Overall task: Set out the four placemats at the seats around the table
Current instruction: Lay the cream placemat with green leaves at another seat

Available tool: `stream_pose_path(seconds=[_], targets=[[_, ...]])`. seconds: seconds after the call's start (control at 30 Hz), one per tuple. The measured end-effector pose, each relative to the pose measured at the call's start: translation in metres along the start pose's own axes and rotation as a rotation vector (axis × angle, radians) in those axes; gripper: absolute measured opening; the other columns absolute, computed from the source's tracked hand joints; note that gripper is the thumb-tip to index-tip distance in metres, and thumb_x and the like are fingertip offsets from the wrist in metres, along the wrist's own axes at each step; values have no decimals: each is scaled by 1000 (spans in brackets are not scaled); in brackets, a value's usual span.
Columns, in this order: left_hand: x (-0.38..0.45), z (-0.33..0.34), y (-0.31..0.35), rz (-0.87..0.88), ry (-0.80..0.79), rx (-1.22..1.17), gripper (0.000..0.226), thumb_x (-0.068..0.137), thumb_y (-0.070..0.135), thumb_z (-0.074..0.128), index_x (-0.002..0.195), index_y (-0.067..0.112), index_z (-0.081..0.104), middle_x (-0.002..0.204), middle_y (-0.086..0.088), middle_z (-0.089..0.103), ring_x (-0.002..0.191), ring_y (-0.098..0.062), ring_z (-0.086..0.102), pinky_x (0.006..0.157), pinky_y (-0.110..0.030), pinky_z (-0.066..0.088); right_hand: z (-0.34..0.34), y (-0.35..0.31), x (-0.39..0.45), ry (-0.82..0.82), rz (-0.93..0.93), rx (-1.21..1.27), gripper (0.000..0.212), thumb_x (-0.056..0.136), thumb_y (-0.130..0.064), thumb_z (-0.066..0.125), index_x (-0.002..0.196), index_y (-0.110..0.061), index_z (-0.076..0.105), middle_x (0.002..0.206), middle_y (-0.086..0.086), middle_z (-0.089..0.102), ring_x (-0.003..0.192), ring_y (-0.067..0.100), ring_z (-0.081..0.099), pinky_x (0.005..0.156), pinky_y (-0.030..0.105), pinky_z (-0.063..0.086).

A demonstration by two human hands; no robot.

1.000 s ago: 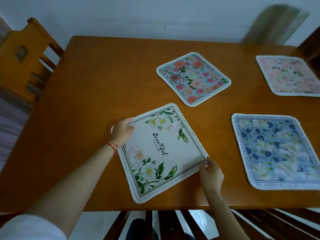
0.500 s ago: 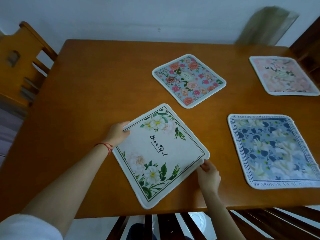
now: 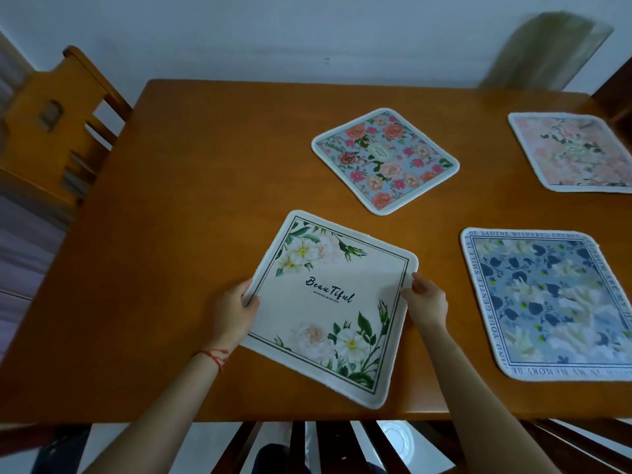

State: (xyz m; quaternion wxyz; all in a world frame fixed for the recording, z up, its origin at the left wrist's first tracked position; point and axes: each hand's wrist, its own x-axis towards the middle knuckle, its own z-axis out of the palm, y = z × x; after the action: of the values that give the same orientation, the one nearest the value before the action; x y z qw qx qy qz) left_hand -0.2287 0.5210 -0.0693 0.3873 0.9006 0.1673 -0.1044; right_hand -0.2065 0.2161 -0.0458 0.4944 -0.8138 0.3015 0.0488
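Two hands [image 3: 236,311] [image 3: 425,302] grip | white floral "Beautiful" placemat [image 3: 333,302] | rotated on table [image 3: 191,206]

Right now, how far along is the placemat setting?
Three mats lie flat on the table: the rose mat, pink mat and blue mat. The white mat is in hand, left hand and right hand gripping its sides. It sits askew, so squaring it remains.
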Motion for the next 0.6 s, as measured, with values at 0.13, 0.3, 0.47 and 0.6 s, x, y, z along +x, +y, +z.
stream_pose_path(seconds=[0.13,0.3,0.47,0.6], targets=[[-14,5,-3,-21,39,-39,40,90,14,53,130,7,48,129,-14,56,116,-27,53,96,-40,45,-1,3,-6,-14,-54,-21,30,85,-5,53,113,-10,60,95,1,66,97,30,63,65,23,47],[-16,8,1,-26,68,-33,41,90,14,52,130,9,48,129,-13,55,116,-28,53,96,-42,47,-3,20,-21,59,-12,-28,32,86,-5,52,117,-8,59,94,3,61,79,12,54,66,23,44],[-6,9,14,-43,51,-87,41,91,12,51,131,8,48,133,-14,53,118,-28,53,97,-43,47,3,29,-30,44,-62,-32,28,89,-9,51,116,-7,58,104,13,65,81,21,60,60,21,44],[-5,8,16,-82,70,-149,38,89,7,52,127,6,51,128,-14,57,110,-26,57,90,-40,50,5,28,-22,12,-86,-36,35,87,-10,53,123,-10,55,101,5,64,66,7,54,52,17,44]])
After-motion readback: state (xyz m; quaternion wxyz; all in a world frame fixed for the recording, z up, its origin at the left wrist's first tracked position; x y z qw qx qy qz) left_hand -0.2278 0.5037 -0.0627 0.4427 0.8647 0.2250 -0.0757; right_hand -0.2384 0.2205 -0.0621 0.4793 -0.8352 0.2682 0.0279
